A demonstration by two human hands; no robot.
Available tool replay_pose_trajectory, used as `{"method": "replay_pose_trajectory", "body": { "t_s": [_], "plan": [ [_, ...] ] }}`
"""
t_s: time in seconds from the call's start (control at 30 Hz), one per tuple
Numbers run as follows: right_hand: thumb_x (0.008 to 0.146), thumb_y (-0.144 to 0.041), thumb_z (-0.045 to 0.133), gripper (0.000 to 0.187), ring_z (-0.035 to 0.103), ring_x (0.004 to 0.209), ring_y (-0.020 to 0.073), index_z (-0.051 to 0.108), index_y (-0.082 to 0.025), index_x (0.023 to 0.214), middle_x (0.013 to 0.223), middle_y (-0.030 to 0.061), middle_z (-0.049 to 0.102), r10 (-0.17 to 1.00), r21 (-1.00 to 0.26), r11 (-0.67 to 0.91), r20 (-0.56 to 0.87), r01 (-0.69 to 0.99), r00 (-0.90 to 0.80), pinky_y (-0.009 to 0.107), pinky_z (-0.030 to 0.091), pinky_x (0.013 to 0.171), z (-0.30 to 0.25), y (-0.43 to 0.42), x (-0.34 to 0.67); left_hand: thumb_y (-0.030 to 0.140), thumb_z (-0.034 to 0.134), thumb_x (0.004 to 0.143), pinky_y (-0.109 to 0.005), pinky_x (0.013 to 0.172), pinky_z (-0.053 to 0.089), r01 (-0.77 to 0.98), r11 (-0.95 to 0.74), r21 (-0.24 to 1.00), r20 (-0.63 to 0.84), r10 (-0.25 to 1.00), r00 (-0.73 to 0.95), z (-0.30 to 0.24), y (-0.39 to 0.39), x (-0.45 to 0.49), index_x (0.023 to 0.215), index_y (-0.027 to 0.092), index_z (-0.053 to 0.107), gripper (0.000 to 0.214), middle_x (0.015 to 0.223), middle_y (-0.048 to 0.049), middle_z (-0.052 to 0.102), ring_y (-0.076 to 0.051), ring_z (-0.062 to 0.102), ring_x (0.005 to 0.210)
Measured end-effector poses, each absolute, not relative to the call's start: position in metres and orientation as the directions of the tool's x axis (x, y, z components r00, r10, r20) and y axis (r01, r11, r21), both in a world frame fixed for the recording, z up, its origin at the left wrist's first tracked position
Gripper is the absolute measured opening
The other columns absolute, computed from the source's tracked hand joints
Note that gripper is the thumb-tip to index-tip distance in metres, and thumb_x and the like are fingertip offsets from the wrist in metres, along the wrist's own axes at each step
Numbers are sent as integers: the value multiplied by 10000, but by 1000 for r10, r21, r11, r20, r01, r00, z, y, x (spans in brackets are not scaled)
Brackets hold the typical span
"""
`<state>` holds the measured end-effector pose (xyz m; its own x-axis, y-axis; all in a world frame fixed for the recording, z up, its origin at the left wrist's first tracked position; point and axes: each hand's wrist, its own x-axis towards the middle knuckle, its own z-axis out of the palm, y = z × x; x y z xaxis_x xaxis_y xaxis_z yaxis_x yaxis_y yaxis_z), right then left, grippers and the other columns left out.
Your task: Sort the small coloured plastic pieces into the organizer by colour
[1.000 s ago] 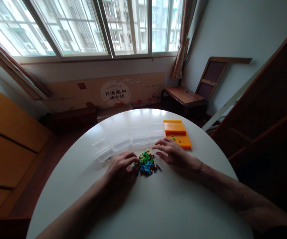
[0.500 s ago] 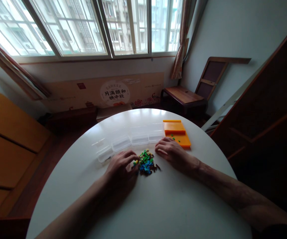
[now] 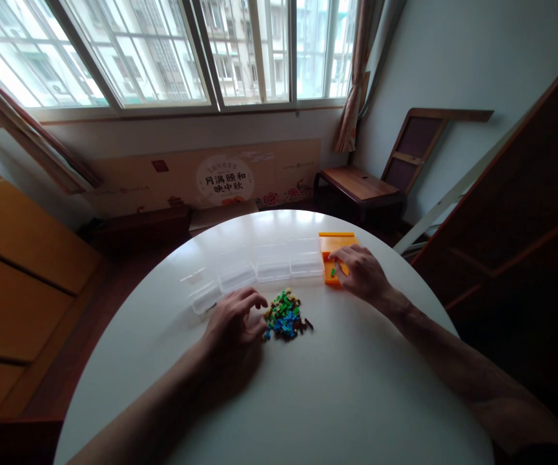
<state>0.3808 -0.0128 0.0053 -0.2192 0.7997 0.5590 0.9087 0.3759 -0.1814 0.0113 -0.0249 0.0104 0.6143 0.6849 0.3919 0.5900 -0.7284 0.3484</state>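
Observation:
A small heap of green, blue, yellow and dark brown toy building bricks (image 3: 286,316) lies on the white round table (image 3: 308,400). At the heap's left edge rests my left hand (image 3: 235,318), its thumb and fingers apart and nothing visible between them. My right hand (image 3: 362,272) is over the lower part of an orange tray (image 3: 337,243), fingers bent in toward the thumb. Whatever sits between those fingertips is too small to make out. A green brick (image 3: 333,272) shows in the tray beside the thumb; my hand hides part of the tray.
Several clear plastic boxes with raised lids, one of them a clear box (image 3: 273,270), form a curved row behind the heap, reaching the orange tray. Beyond the table stand a wooden chair (image 3: 361,183) at the right and a printed panel (image 3: 172,177) below the window.
My right hand has moved from beside the heap to the right, over the orange tray. My left hand has drawn slightly back from the bricks, and its fingers have parted.

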Motion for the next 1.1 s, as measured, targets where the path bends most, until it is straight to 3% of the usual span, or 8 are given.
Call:
{"method": "replay_pose_trajectory", "body": {
  "t_s": [0.1, 0.23, 0.43, 0.67, 0.93, 1.1],
  "plan": [
    [944, -118, 675, 186, 669, 1020, 298, 750, -204, 1091, 1070, 89, 772, 799, -201, 404, 553, 893, -237, 434, 514, 954, 6, -15, 377, 216, 681, 811, -300, 713, 475, 515, -780, 356, 413, 626, 662, 10, -24, 10, 968, 224, 681, 157, 934, -35, 693, -192, 620, 791],
    [996, -150, 674, 133, 673, 1056, 271, 748, -233, 1069, 1108, 74, 772, 706, -300, 652, 575, 696, -414, 440, 545, 993, 11, -25, 357, 257, 697, 848, -304, 718, 480, 389, -861, 327, 444, 504, 741, 5, -20, 10, 944, 231, 682, 101, 905, -33, 703, -188, 621, 784],
    [1019, -183, 705, 141, 669, 999, 229, 771, -253, 1122, 1114, 59, 782, 567, -328, 823, 530, 464, -631, 405, 574, 938, 3, -39, 327, 274, 728, 902, -302, 732, 500, 389, -875, 287, 448, 481, 753, 4, -19, 13, 958, 247, 720, 63, 927, -28, 729, -188, 661, 811],
    [1057, -244, 719, 139, 674, 1026, 214, 789, -292, 1167, 1169, 46, 784, 562, -316, 826, 512, 466, -650, 387, 555, 983, -8, -36, 328, 197, 694, 862, -309, 765, 526, 406, -865, 296, 425, 500, 755, 8, -21, 14, 945, 248, 730, 104, 969, -25, 742, -190, 669, 835],
    [1100, -249, 643, 120, 672, 1001, 218, 761, -257, 1115, 1125, 53, 789, 565, -295, 824, 500, 485, -656, 396, 543, 964, -3, -35, 326, 265, 693, 886, -344, 762, 509, 449, -841, 302, 398, 539, 743, 10, -22, 14, 942, 240, 706, 63, 950, -35, 741, -209, 671, 826],
    [1094, -217, 617, 116, 668, 995, 242, 729, -226, 1065, 1076, 75, 781, 638, -272, 745, 556, 609, -532, 412, 536, 962, 9, -31, 340, 223, 683, 885, -336, 778, 510, 429, -850, 306, 401, 523, 752, 9, -22, 13, 935, 247, 717, 66, 954, -28, 739, -201, 677, 838]
  ]
}}
